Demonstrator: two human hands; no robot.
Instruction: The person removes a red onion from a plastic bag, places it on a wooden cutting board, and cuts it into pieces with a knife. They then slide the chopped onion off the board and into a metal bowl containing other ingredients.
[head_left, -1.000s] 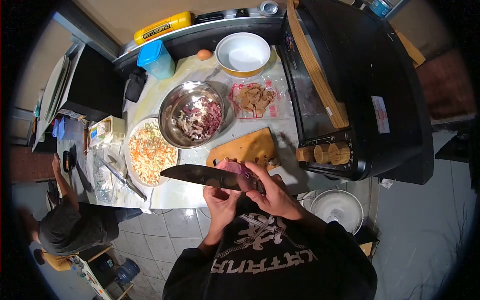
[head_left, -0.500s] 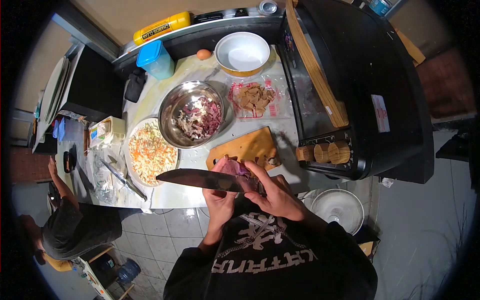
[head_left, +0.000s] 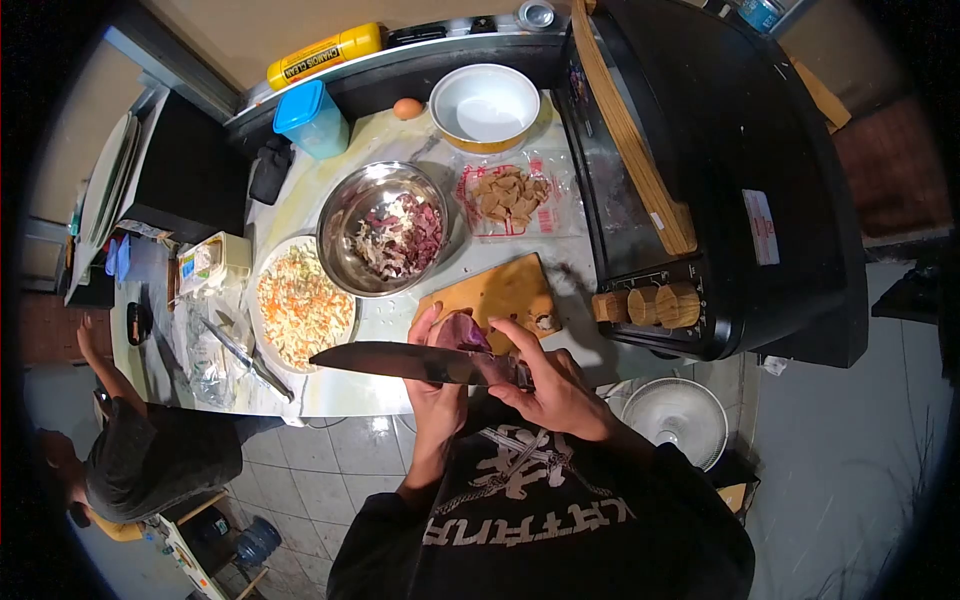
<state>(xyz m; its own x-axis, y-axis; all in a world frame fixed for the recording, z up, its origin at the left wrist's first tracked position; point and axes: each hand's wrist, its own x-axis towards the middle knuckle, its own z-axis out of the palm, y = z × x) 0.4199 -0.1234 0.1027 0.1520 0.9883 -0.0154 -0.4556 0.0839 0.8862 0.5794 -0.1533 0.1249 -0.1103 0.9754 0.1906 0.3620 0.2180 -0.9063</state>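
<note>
Two hands, an onion piece and a knife at the desk's front edge

The purple onion piece (head_left: 462, 331) is held up off the desk (head_left: 385, 318), just in front of the near end of the wooden cutting board (head_left: 497, 288) and over the desk's front edge. The left hand (head_left: 438, 392) cups it from below and from the left, with the fingers curled round it. The right hand (head_left: 552, 392) is closed round the handle of a big knife (head_left: 400, 361), and its forefinger stretches forward onto the right side of the onion. The blade lies roughly level and points left, crossing the left hand's fingers just under the onion. Whether the edge touches the onion cannot be told.

The board lies on the pale marbled desk, with a few small scraps (head_left: 541, 321) at its right corner. Left of the board is a plate (head_left: 300, 305) heaped with shredded white and orange vegetables. Just behind the plate stands a steel bowl (head_left: 385, 240) of chopped red and pale bits. Behind the board lies a clear bag (head_left: 505, 197) of brown pieces, and further back a white bowl (head_left: 485, 105) with an egg (head_left: 407, 108) and a blue-lidded tub (head_left: 312, 118) to its left.

Right of the board stands a black oven (head_left: 700, 180) with three wooden knobs (head_left: 660, 305). A white fan (head_left: 675, 420) sits on the floor beside the person. At lower left another person (head_left: 150, 460) in a dark top raises an arm near the desk's left end.
</note>
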